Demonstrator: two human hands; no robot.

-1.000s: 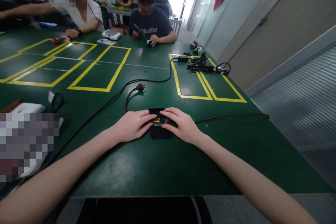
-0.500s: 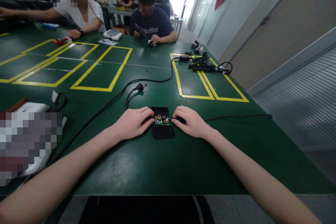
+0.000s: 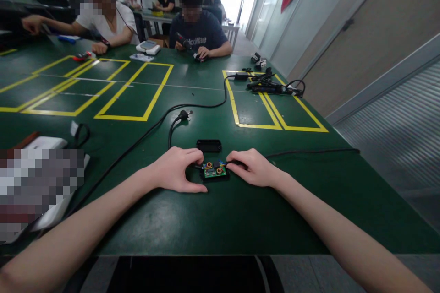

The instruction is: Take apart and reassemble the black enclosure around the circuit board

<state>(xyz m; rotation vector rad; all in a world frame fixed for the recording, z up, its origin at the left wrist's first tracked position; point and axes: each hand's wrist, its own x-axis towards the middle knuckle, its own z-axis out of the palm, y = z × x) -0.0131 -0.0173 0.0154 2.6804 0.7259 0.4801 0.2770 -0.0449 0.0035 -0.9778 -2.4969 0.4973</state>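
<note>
A small green circuit board (image 3: pixel 213 170) with coils and a black part lies in a black case half on the green table (image 3: pixel 213 219). My left hand (image 3: pixel 174 171) pinches its left end, where a black cord runs off to a plug (image 3: pixel 183 114). My right hand (image 3: pixel 255 168) pinches the right end, where another black cable (image 3: pixel 309 150) leaves toward the right. A second black case half (image 3: pixel 209 145) lies empty just beyond the board, between my hands.
Yellow tape rectangles (image 3: pixel 132 94) mark the table. A heap of black cables and adapters (image 3: pixel 271 86) sits at the far right. A white device (image 3: pixel 44 143) lies at the left. Two people (image 3: pixel 197 32) sit across the table, handling small items.
My hands lifted the circuit board out of the farther case half and brought it toward me onto the nearer one. The farther half now lies empty.
</note>
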